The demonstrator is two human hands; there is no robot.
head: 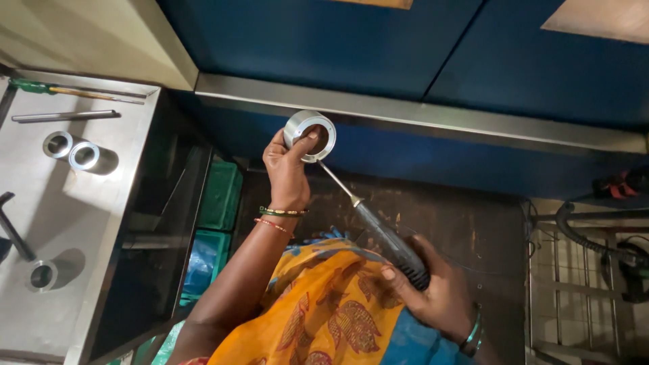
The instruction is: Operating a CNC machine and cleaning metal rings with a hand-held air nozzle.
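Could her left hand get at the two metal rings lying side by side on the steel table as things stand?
Probably not right away: the left hand is gripping a metal ring, though nothing blocks the two rings on the steel table.

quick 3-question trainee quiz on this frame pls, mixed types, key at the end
1. True or false: the left hand holds a metal ring up in front of the blue panel.
2. The tool in the right hand has its thin shaft tip: A) inside the ring's bore, B) resting on the steel table, C) pointing at the floor.
3. How many similar metal rings lie on the steel table at the left?

Key
1. True.
2. A.
3. Three: two side by side and one nearer the front edge.
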